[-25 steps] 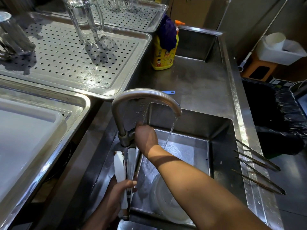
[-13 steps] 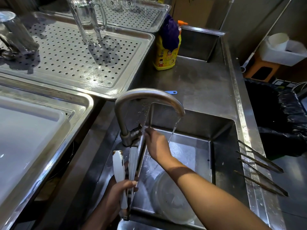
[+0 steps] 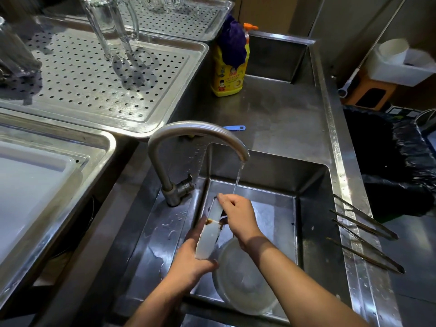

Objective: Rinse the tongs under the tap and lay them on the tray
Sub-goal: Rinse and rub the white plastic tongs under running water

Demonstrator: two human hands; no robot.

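Water (image 3: 238, 178) now runs from the tap (image 3: 198, 131). The right hand (image 3: 238, 218), at the tap's lever a moment ago, has come down to the tongs (image 3: 208, 234). The left hand (image 3: 188, 263) has carried them from the sink's left rim out over the basin, so the rinse looks to be only just starting (a brown smear lies across the white arm). The left fingers (image 3: 205, 265) wrap round the lower end. The right fingers (image 3: 224, 200) pinch the upper end, just beside where the stream lands; whether it strikes the tongs I cannot tell.

The sink (image 3: 311, 208) holds a clear bowl (image 3: 243, 279), lying beneath the forearms. The perforated tray (image 3: 94, 79), up left on the surface, carries a glass mug (image 3: 113, 31); the tongs are well apart from it.
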